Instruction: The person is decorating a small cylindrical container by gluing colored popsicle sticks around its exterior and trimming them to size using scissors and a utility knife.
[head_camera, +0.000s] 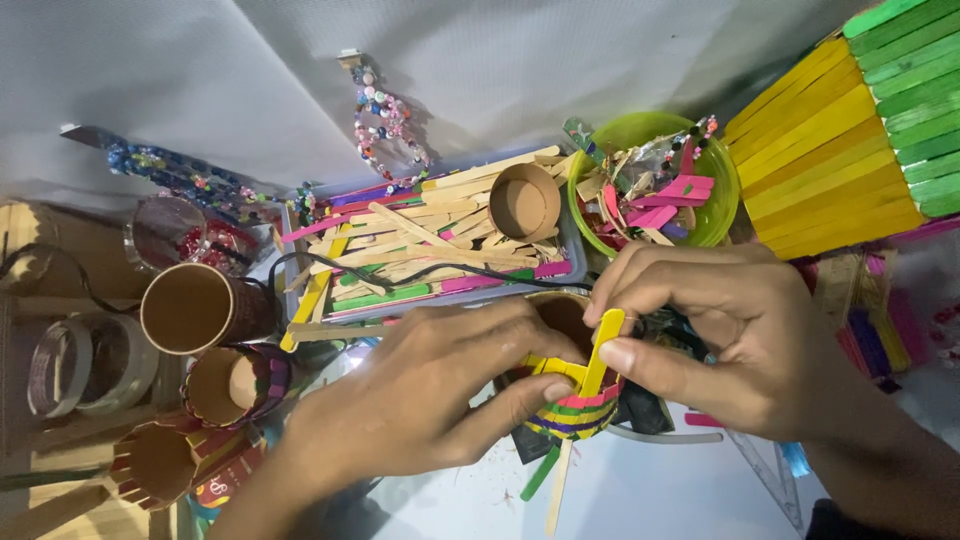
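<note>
Centrally, near the lower middle of the table (660, 490), a small cardboard tube wrapped in coloured sticks (572, 405) is gripped from both sides. The left hand (420, 395) is curled around its left wall, thumb pressed against the striped band, fingers closed over the rim. The right hand (720, 335) is closed on a yellow craft stick (603, 352), pinched between thumb and forefinger and held upright against the tube's right side. A green stick (540, 474) and a plain wooden stick (557, 488) lie just below the tube.

Behind the hands, toward the far edge, a shallow tray of mixed sticks (440, 250) is seen, with a short cardboard ring (524, 203) resting in it. A green bowl (722, 180) of scraps sits just beside the tray on the right. The right far corner is taken up by a fan of yellow and green sticks (850, 130). Along the left edge several open tubes (190, 308) and tape rolls (80, 365) are crowded together. Bare surface is left only at the near edge, below the hands.
</note>
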